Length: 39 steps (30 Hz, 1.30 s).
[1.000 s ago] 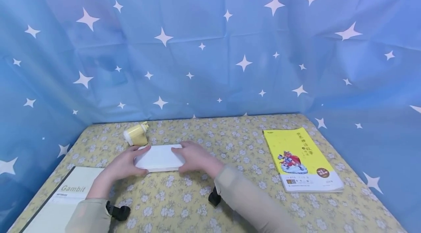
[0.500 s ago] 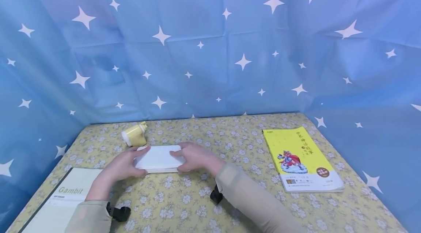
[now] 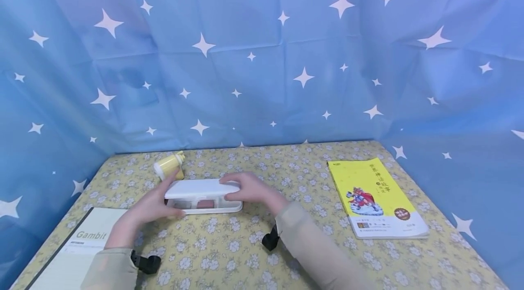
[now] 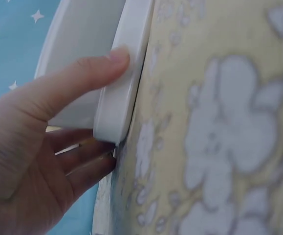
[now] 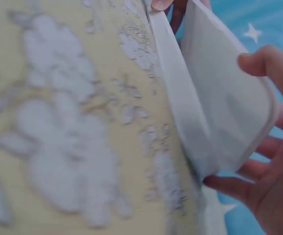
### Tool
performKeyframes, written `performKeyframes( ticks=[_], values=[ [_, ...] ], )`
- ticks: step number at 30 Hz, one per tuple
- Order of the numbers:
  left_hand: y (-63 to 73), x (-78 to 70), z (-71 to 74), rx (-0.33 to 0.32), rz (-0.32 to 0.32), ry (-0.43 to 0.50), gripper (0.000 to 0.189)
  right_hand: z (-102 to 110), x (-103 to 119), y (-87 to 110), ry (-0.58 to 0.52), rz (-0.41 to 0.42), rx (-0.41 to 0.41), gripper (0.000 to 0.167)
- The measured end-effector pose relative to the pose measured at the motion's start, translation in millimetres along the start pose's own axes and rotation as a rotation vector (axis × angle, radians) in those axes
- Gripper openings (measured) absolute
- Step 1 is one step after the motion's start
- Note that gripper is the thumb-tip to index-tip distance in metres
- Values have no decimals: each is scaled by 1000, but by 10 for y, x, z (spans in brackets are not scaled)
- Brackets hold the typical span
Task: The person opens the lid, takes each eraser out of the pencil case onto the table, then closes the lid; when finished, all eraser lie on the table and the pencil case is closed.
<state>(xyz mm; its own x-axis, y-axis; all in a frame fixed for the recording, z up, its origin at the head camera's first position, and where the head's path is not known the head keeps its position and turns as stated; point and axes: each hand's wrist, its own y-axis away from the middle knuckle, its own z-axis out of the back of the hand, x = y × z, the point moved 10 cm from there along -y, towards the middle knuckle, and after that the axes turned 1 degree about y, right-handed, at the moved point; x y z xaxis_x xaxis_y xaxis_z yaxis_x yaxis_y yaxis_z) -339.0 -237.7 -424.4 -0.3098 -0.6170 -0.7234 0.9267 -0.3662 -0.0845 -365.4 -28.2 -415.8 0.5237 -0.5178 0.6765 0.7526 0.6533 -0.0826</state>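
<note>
A white pencil case (image 3: pixel 213 211) lies on the tabletop, its lid (image 3: pixel 192 188) partly raised. Through the gap shows a reddish-brown block (image 3: pixel 205 204) inside. My left hand (image 3: pixel 149 203) holds the case at its left end; in the left wrist view the thumb (image 4: pixel 104 68) presses the front wall of the base and the fingers reach behind. At the right end my right hand (image 3: pixel 255 191) grips the lid, with the thumb (image 5: pixel 263 63) at the lid's edge and the other fingers behind the case in the right wrist view.
A yellow-and-white object (image 3: pixel 169 166), kind unclear, stands behind the left hand. A notebook marked Gambit (image 3: pixel 82 247) lies at the left, partly under the left forearm. Right of the case lies a yellow book (image 3: pixel 368 181). A blue star-patterned curtain (image 3: pixel 262 76) surrounds the flowered tabletop (image 3: pixel 229 249).
The pencil case was closed earlier; its lid is now lifted at the front, showing the inside. My right hand has risen slightly and shifted right with the lid.
</note>
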Motion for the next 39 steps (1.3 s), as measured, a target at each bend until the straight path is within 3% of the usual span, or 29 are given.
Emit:
performKeyframes(
  ticks=[4,10,19,29,39],
  values=[
    [8,53,-3,10,-6,148,123,21,-132,59,-226,-21,-111,51],
    [12,111,-21,20,28,216,125,31,-379,114,-496,-141,-254,45],
    [4,115,-1,6,29,151,138,49,-487,83,-557,-246,-318,63],
    [6,108,-28,29,15,179,137,91,-566,22,-614,-367,-352,84],
    [16,72,-55,35,-33,170,130,102,-684,-30,-655,-451,-383,73]
  ],
)
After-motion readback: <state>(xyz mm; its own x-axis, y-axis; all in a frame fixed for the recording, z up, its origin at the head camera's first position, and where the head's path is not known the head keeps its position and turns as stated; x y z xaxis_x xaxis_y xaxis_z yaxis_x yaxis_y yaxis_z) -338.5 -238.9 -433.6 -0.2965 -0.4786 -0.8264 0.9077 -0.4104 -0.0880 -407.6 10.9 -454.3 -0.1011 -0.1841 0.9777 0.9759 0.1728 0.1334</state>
